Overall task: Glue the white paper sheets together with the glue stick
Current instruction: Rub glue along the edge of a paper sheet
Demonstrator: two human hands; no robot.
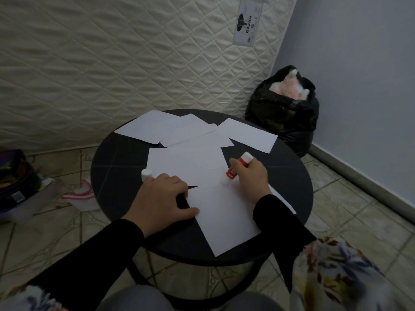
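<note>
Several white paper sheets lie on a round black table (116, 176). The nearest sheet (224, 216) overlaps a middle sheet (186, 162). My right hand (249, 176) grips a red and white glue stick (238, 168), tilted, with its white tip touching the paper near the overlap. My left hand (161, 198) rests on the table at the near sheet's left edge, thumb on the paper, fingers curled. A white cap (147, 174) pokes out just above its knuckles, and I cannot tell whether the hand holds it. More sheets (249, 134) lie at the far side.
A quilted mattress (112, 63) leans upright behind the table. A black bin bag (285, 117) with something pink in it stands at the back right by the wall. A dark bag (15, 178) and a red-trimmed white item (80, 196) lie on the tiled floor to the left.
</note>
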